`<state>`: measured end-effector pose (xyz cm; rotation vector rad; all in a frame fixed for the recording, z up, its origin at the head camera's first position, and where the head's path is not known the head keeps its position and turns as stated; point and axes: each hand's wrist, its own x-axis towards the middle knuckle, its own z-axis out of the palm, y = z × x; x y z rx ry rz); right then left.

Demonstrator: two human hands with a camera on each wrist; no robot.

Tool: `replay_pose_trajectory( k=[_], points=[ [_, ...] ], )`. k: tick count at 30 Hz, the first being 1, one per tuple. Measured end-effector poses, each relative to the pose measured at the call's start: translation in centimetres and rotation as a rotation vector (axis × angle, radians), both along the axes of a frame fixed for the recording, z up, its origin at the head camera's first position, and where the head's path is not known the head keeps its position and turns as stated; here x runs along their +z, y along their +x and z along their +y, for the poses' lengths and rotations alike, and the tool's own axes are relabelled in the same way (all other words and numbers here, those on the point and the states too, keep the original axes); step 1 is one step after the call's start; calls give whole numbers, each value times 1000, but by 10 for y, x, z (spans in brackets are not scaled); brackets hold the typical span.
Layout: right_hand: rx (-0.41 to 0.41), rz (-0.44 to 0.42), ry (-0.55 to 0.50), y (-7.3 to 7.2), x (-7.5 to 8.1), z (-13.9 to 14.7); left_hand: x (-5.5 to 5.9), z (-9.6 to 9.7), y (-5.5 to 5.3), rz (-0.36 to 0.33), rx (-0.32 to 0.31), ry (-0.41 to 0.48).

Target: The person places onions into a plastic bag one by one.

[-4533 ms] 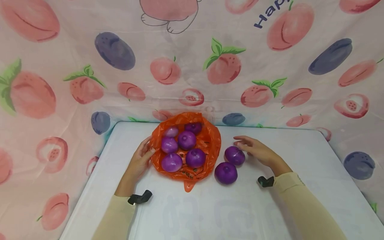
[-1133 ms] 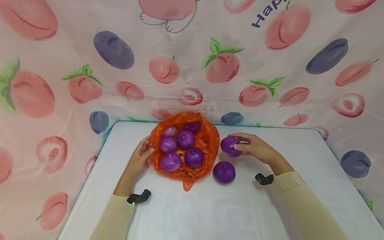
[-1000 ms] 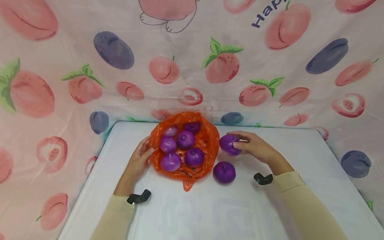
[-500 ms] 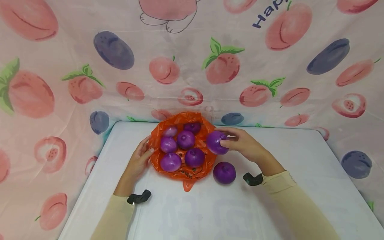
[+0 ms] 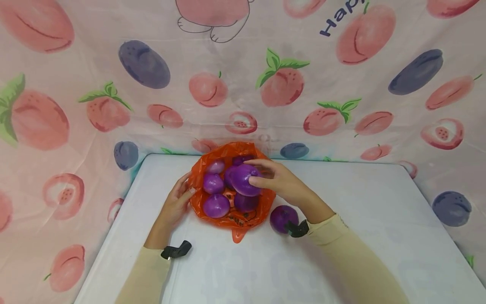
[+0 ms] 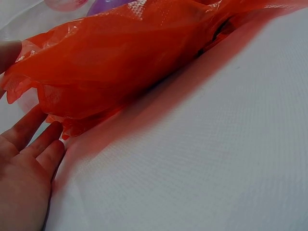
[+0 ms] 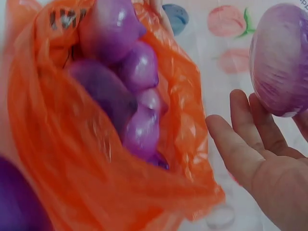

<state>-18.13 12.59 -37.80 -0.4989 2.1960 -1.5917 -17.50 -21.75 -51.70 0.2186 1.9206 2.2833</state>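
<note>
My right hand (image 5: 284, 181) holds a purple onion (image 5: 241, 180) between thumb and fingers, over an open orange plastic bag (image 5: 197, 209). Several more onions (image 5: 216, 205) lie inside the bag, some partly hidden by the held one. At the bag's left side, my left hand (image 5: 178, 200) holds the rim, thumb on top. The left wrist view has its fingers (image 6: 45, 139) lying against the outside of the orange plastic. In the right wrist view, the held onion (image 7: 281, 62) appears at the upper right. One loose onion (image 5: 280, 216) sits on the table right of the bag, partly behind the wrist strap.
A white table (image 5: 235, 270) bears everything. Behind it hangs a pink cloth (image 5: 243, 80) printed with peaches and plums. The bag stands close to the table's back edge.
My right hand has picked up one of the two loose onions, raised it and carried it left over the bag. The left hand stays at the bag's rim.
</note>
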Motion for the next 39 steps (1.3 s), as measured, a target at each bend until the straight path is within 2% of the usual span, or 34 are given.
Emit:
replay_pose_trajectory(
  k=[5, 19, 29, 39],
  points=[
    [1, -15, 6, 1, -4, -15, -1, 0, 0, 7, -1, 3],
    [-27, 1, 150, -5, -26, -47, -1, 1, 0, 21, -3, 16],
    [22, 31, 216, -9, -40, -54, -2, 0, 0, 7, 3, 5],
    [22, 68, 332, -14, -55, -52, -2, 0, 0, 17, 0, 3]
  ],
)
